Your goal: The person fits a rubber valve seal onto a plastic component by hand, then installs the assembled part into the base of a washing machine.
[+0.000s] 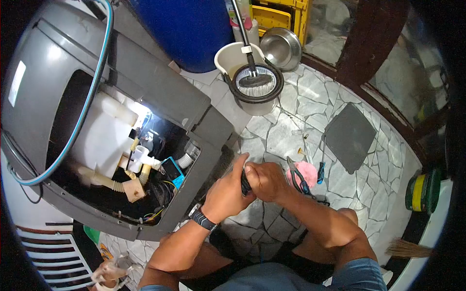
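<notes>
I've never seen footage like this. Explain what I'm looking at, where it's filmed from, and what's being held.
There is no robot here, just a person's two bare hands. The single picture comes from a camera worn on the head, looking forward and down, so the bare arms reach up from the bottom edge.

The left hand, with a watch on its wrist, meets the right hand around a dark item. Fingers hide most of it, so I can't say what it is.

At the left stands a grey machine, its side open on white parts and hoses. On the stone-patterned floor lie pliers over something pink, and a flat grey panel.
</notes>
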Motion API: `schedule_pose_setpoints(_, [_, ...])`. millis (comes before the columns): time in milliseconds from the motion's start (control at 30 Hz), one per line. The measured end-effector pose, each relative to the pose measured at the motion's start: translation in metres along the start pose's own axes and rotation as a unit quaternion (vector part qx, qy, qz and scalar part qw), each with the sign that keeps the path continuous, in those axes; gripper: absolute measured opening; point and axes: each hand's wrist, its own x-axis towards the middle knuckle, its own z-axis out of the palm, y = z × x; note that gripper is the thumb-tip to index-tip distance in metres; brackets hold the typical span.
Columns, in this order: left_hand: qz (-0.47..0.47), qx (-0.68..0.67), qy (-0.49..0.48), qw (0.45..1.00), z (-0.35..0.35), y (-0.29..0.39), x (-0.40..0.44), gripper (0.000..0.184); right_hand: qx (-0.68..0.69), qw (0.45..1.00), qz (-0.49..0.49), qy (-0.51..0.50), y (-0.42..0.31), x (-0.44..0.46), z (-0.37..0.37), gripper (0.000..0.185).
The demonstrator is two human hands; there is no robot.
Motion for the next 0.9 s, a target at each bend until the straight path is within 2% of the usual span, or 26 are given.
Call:
schedule_pose_setpoints(67, [0.022, 0.001, 0.001, 1.0, 0.0, -0.005, 0.001, 0.097, 0.002, 0.999, -0.032, -0.016, 0.007, -0.004, 0.01, 0.028])
schedule_pose_setpoints(100, [0.048, 0.004, 0.0, 0.999, 0.003, -0.007, -0.001, 0.097, 0.029, 0.999, 0.005, -0.04, 0.009, -0.004, 0.01, 0.032])
schedule_pose_setpoints(167, [0.044, -0.001, -0.008, 0.999, 0.006, -0.011, -0.003, 0.097, 0.085, 0.991, 0.077, -0.075, 0.008, -0.004, 0.011, 0.041])
schedule_pose_setpoints(267, [0.062, -0.008, -0.013, 0.998, 0.004, -0.011, 0.001, 0.095, 0.091, 0.99, 0.054, -0.09, 0.017, -0.004, 0.012, 0.042])
schedule_pose_setpoints(300, [0.075, -0.033, 0.018, 0.996, 0.004, -0.013, 0.003, 0.091, 0.087, 0.991, 0.052, -0.083, 0.011, 0.001, 0.002, 0.042])
schedule_pose_setpoints(367, [0.097, -0.051, 0.058, 0.992, 0.004, -0.017, 0.007, 0.087, 0.096, 0.972, 0.147, -0.154, -0.008, 0.015, -0.025, 0.043])
schedule_pose_setpoints(400, [0.094, -0.066, 0.07, 0.991, 0.005, -0.02, 0.008, 0.081, 0.094, 0.975, 0.137, -0.145, -0.005, 0.018, -0.028, 0.043])
schedule_pose_setpoints(467, [0.094, -0.07, 0.085, 0.989, -0.001, -0.02, 0.009, 0.074, 0.203, 0.95, 0.18, -0.156, 0.008, 0.01, -0.03, 0.042])
schedule_pose_setpoints(500, [-0.006, -0.241, 0.017, 0.97, -0.007, -0.018, 0.01, 0.07, 0.265, 0.929, 0.21, -0.147, 0.008, 0.011, -0.036, 0.036])
schedule_pose_setpoints(533, [-0.107, -0.402, -0.052, 0.908, -0.012, -0.017, 0.01, 0.065, 0.269, 0.931, 0.201, -0.141, 0.008, 0.011, -0.034, 0.036])
schedule_pose_setpoints(567, [-0.077, -0.587, -0.055, 0.804, -0.004, -0.038, 0.011, 0.058, 0.327, 0.917, 0.199, -0.111, 0.008, 0.011, -0.03, 0.035])
schedule_pose_setpoints(600, [-0.071, -0.583, -0.051, 0.808, -0.004, -0.034, 0.011, 0.058, 0.381, 0.899, 0.196, -0.083, 0.009, 0.008, -0.025, 0.034])
schedule_pose_setpoints(633, [-0.034, -0.602, 0.018, 0.797, -0.001, -0.027, 0.013, 0.058, 0.455, 0.88, 0.112, -0.077, 0.012, 0.004, -0.014, 0.039])
schedule_pose_setpoints(667, [0.004, -0.619, 0.088, 0.781, 0.0, -0.022, 0.014, 0.057, 0.452, 0.883, 0.103, -0.078, 0.01, -0.003, -0.006, 0.039])
schedule_pose_setpoints(733, [0.007, -0.607, 0.084, 0.791, -0.004, -0.023, 0.014, 0.059, 0.466, 0.876, 0.116, -0.052, -0.007, -0.004, 0.006, 0.053])
schedule_pose_setpoints(767, [0.018, -0.571, 0.099, 0.815, -0.004, -0.023, 0.014, 0.06, 0.47, 0.875, 0.112, -0.04, -0.013, -0.002, 0.007, 0.062])
schedule_pose_setpoints(900, [0.028, -0.489, 0.127, 0.863, -0.007, -0.017, 0.011, 0.065, 0.425, 0.898, 0.11, -0.036, 0.001, 0.0, 0.014, 0.066])
